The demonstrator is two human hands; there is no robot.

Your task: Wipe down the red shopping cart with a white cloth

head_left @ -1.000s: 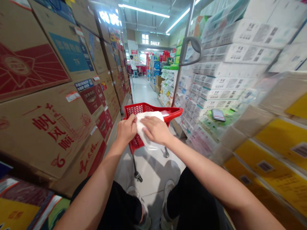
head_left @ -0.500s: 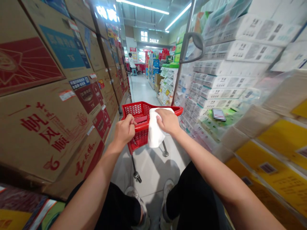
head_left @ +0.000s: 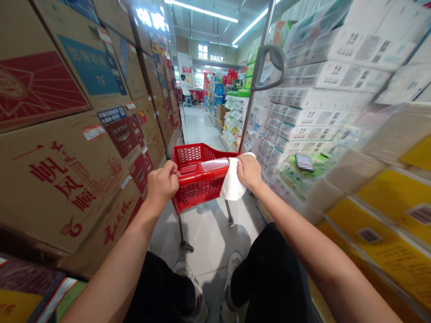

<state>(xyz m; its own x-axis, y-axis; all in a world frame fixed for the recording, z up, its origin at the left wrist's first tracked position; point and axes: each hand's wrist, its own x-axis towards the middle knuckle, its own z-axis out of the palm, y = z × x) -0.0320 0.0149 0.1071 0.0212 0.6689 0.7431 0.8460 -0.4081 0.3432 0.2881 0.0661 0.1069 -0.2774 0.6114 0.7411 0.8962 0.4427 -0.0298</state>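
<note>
A red shopping cart [head_left: 198,190] with a perforated plastic basket stands in front of me on thin grey legs. My left hand [head_left: 164,181] is closed round the left end of its handle. At the handle's right end, my right hand [head_left: 249,172] is closed on a white cloth [head_left: 233,186], which wraps over the bar and hangs down below it. Between the two hands the red handle [head_left: 204,175] lies bare, with a pale clear panel on its top.
Stacked cardboard boxes [head_left: 63,179] wall the left side. White tissue packs [head_left: 303,119] and yellow packs [head_left: 387,215] pile up on the right. A grey post [head_left: 251,114] with a loop handle rises beyond the cart. Far down the aisle sits a person [head_left: 185,87].
My right hand has slid the cloth rightward along the handle to its right end, uncovering the middle. My left hand has shifted left, and the cart has turned slightly.
</note>
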